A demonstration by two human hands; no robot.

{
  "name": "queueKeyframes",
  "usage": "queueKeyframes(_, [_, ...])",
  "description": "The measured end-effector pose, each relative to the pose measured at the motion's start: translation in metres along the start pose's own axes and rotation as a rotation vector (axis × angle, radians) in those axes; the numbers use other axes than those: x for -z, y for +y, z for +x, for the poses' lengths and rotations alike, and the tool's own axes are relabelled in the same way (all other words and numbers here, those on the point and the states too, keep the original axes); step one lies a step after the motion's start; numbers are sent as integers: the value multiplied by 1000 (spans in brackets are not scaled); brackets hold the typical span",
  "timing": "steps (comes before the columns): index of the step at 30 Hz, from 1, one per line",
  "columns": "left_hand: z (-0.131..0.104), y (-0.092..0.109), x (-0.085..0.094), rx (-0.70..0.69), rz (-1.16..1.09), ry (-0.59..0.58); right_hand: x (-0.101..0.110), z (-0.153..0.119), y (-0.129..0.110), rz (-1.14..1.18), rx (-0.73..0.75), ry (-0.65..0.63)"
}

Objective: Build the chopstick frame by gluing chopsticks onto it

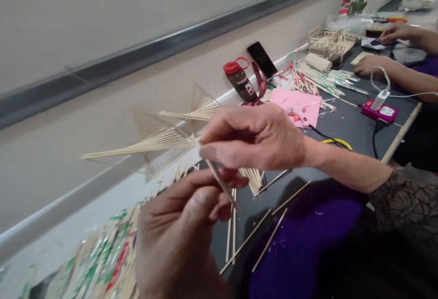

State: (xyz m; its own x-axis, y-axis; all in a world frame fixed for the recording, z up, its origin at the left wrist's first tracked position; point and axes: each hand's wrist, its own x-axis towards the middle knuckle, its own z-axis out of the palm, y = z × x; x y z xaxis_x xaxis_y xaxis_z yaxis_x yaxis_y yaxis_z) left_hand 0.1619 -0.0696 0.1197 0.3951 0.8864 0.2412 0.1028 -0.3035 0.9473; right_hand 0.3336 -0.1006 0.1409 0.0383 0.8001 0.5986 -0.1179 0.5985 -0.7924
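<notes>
Fingers of the right hand [253,139] come together, thumb and forefinger clamped on a joint of a stick construction [171,139]. Left hand [178,230] just below, fingers curled close to a blurred thin stick [224,185] that slants down from the joint; whether they grip it or only brush it, cannot tell.

Construction is held up off the dark table [356,126], against the pale wall. Done so far: many sticks set side by side in fans, two pointed wings showing to the left of the right hand. Another fan of sticks [252,181] shows below that hand; probably part of the same piece, link hidden.

Left over: loose bare sticks [270,240] near the table's front, plus a pile of wrapped sticks [106,253] at lower left. Material remains, then; the work looks partway, though how many more sticks the piece calls for cannot be judged.

Hard to make out: the joint itself, covered by fingertips; the see-through, ghosted edges of the wings, likely motion blur; the pale corded tool [299,117] on pink paper [282,102], part hidden behind the right hand. Wrapped pile is cut off by the frame, as are a co-worker's arms at far right.
</notes>
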Motion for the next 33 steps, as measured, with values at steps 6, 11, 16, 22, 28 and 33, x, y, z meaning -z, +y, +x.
queueKeyframes(6, [-11,5,-3,116,-72,-166,-10,-19,-2,-245,61,30])
queueKeyframes(11, [-15,16,-12,133,-133,-198,26,-41,-9,-182,-52,-4])
queueKeyframes(16, [-12,22,-15,196,-227,-93,129,-75,20,-645,-526,432])
queueKeyframes(22, [-7,14,-22,164,-233,-141,188,-95,69,-1052,-842,409])
queueKeyframes(28, [-7,10,-21,172,-212,-99,186,-74,96,-911,-889,360])
queueKeyframes(33, [-7,18,-20,225,-211,-14,194,-70,101,-817,-906,328])
